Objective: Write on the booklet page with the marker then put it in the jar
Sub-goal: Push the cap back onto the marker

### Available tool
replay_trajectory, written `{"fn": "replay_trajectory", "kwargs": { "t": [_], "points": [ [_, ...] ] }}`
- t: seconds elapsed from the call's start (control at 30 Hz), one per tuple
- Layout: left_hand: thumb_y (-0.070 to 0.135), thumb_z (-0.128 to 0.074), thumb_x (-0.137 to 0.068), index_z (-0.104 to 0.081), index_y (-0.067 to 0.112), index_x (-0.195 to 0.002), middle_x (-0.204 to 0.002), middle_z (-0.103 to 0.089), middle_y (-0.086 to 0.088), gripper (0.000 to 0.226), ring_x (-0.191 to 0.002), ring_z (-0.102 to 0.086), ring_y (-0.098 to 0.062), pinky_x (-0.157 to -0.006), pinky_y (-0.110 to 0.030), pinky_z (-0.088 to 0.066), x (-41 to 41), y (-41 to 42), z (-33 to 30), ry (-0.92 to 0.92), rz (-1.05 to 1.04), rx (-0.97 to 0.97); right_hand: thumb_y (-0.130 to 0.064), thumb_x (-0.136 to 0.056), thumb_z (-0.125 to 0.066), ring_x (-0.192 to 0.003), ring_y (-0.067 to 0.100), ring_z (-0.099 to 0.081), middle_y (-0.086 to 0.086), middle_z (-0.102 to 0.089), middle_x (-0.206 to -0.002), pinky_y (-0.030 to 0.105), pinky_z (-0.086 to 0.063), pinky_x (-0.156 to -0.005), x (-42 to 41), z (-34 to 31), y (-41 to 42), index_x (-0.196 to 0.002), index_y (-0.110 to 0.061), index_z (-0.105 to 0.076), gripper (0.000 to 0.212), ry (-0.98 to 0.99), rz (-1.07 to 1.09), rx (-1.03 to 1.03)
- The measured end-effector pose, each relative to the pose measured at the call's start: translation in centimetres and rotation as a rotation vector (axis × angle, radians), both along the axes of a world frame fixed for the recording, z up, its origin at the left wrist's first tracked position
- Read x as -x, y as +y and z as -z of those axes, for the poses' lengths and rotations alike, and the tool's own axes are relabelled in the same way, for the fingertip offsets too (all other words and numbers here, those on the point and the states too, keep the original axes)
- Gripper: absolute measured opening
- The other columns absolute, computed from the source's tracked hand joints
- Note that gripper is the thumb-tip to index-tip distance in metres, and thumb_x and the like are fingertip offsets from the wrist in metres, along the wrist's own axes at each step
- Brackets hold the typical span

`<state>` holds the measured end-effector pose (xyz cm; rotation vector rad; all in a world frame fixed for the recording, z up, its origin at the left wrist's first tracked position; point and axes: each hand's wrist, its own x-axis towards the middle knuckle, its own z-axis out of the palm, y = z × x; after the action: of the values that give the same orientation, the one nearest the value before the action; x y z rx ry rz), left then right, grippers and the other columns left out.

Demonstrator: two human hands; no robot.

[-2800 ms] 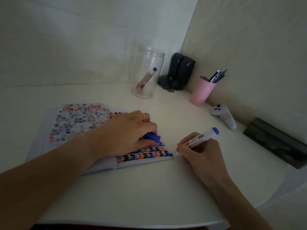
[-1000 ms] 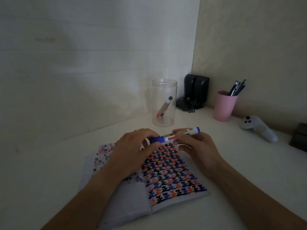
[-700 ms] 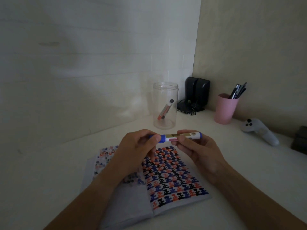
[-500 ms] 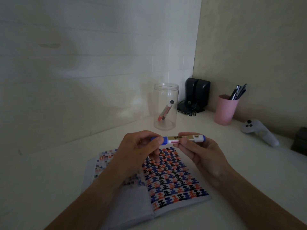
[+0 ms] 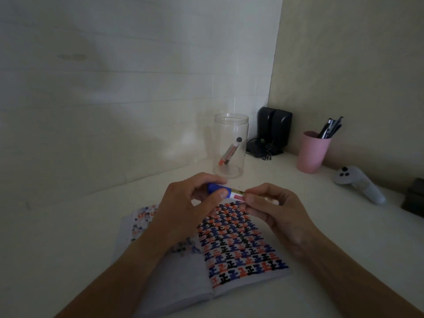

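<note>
Writing looks finished (booklet [image 5: 243,246] page full); left hand [image 5: 183,210] pinches the blue cap [image 5: 216,188], right hand [image 5: 273,208] grips marker [image 5: 236,195], probably capped. Jar [image 5: 231,145] remains.

A pale tabletop [image 5: 80,226] is set into a corner between two walls. Near the front edge an open booklet [image 5: 243,246] is laid flat, its right page filled with rows of black, blue and orange marks. Farther back a clear jar [image 5: 230,145] is stood upright (a marker is leaned inside it). Just beside the jar, in the corner, two black speakers [image 5: 274,128] are placed. Along the right wall a pink cup [image 5: 312,152] of pens, a grey handheld controller [image 5: 358,183] and a dark box [image 5: 414,199] are found.
</note>
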<state>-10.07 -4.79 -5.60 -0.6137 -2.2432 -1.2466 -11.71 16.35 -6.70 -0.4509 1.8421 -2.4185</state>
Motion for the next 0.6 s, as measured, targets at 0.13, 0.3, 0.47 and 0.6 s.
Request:
{"fn": "replay_trajectory", "kwargs": {
  "t": [0.13,0.3,0.47,0.6],
  "points": [
    [0.029,-0.066,-0.089,-0.056,0.028,-0.125,-0.08,-0.073,0.006,0.037,-0.072,-0.071,-0.012,-0.074,-0.018,-0.054,0.5,-0.4,-0.2,0.041,-0.06,-0.044,-0.016,-0.064,-0.083,-0.071,0.018,-0.072,0.015,-0.077,-0.083,0.025,-0.058,-0.065,0.1,0.5,-0.4,-0.087,0.0,-0.072,0.031,0.106,0.046,-0.234],
    [0.044,-0.049,-0.096,-0.057,0.032,-0.12,-0.089,-0.065,0.016,0.028,-0.081,-0.062,-0.003,-0.072,-0.021,-0.051,1.2,-1.7,0.6,0.106,-0.238,0.241,-0.006,-0.085,-0.074,-0.081,0.019,-0.073,0.01,-0.079,-0.091,0.032,-0.057,-0.07,0.7,0.6,0.3,-0.109,-0.017,-0.067,0.027,0.098,0.169,-0.299],
    [0.045,-0.047,-0.096,-0.062,0.034,-0.108,-0.096,-0.062,0.017,0.023,-0.081,-0.06,-0.003,-0.073,-0.027,-0.052,2.0,-2.8,1.4,0.062,-0.278,0.468,0.004,-0.088,-0.067,-0.082,0.026,-0.077,0.016,-0.077,-0.089,0.031,-0.062,-0.069,1.2,1.0,0.4,-0.133,-0.039,-0.053,0.064,0.026,0.111,-0.152],
    [0.045,-0.05,-0.094,-0.064,0.034,-0.104,-0.093,-0.061,0.017,0.02,-0.078,-0.059,-0.004,-0.073,-0.028,-0.051,2.4,-3.1,1.7,0.026,-0.28,0.495,0.0,-0.085,-0.073,-0.086,0.026,-0.079,0.018,-0.075,-0.097,0.032,-0.063,-0.072,1.2,1.2,0.4,-0.121,-0.019,-0.053,0.045,0.013,0.143,-0.212]
  ]
}}
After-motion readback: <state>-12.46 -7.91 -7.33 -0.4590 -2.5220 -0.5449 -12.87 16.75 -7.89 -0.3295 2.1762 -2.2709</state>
